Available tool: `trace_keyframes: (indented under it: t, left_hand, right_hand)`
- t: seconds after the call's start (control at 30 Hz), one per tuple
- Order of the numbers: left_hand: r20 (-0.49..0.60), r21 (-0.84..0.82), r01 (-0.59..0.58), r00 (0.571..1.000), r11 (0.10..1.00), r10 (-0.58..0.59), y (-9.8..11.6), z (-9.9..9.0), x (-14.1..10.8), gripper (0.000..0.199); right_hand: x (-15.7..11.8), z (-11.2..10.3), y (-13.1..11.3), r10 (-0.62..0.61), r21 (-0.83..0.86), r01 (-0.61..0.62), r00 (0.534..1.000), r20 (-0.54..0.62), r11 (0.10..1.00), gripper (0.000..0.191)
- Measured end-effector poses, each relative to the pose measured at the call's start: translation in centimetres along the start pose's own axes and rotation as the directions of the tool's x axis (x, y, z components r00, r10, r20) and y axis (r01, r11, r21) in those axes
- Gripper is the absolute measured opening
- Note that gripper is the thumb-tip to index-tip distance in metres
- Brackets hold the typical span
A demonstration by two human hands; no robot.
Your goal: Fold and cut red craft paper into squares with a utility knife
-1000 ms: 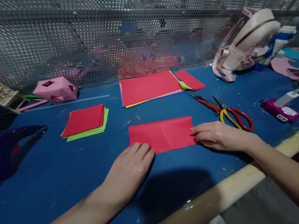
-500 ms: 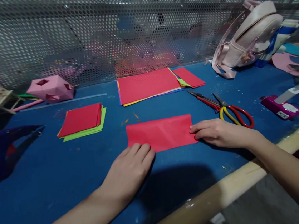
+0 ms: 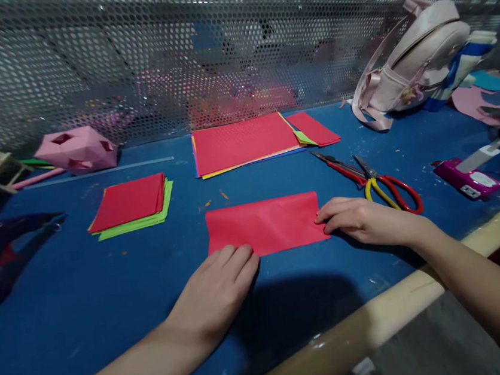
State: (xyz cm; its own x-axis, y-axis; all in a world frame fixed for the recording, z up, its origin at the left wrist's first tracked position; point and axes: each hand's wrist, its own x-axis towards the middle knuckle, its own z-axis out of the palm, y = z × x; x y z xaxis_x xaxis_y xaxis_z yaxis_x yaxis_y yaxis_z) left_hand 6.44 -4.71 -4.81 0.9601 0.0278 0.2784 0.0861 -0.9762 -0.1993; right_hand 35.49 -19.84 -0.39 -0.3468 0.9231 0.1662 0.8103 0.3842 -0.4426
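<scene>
A sheet of red paper (image 3: 263, 225), folded over with a rounded far edge, lies in front of me on the blue tabletop. My left hand (image 3: 227, 283) presses the near left part of it with fingers together and curled; its thumb is hidden. At the right edge, my right hand (image 3: 357, 220) pinches the paper between thumb and fingers. Just beyond the right hand lie scissors (image 3: 395, 192) with red and yellow handles, beside a red-handled craft knife or similar pointed tool (image 3: 342, 169).
Stacks of coloured paper lie left (image 3: 128, 202) and behind (image 3: 240, 143). A pink faceted paper shape (image 3: 76, 150) and blue glue gun (image 3: 8, 245) are left. A pale backpack (image 3: 416, 60) and purple power strip (image 3: 468, 177) are right. Perforated metal panel (image 3: 149, 60) stands behind.
The view has shifted slightly, so things at the left appear a little further left. Both hands keep almost the same place on the red paper.
</scene>
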Motion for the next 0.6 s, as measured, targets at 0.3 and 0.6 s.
trace_keyframes:
  t: [0.3,0.6]
  left_hand:
    - [0.046,0.002,-0.046,0.998,0.999,0.046,1.0,-0.4,0.6,0.041]
    - [0.094,-0.017,-0.052,0.994,0.999,0.053,1.3,-0.6,1.4,0.04]
  right_hand:
    - [0.0,0.0,-0.1,-0.001,-0.007,0.001,1.0,0.005,1.0,0.03]
    - [0.0,0.1,-0.1,0.042,0.047,-0.041,0.999,-0.022,0.998,0.031]
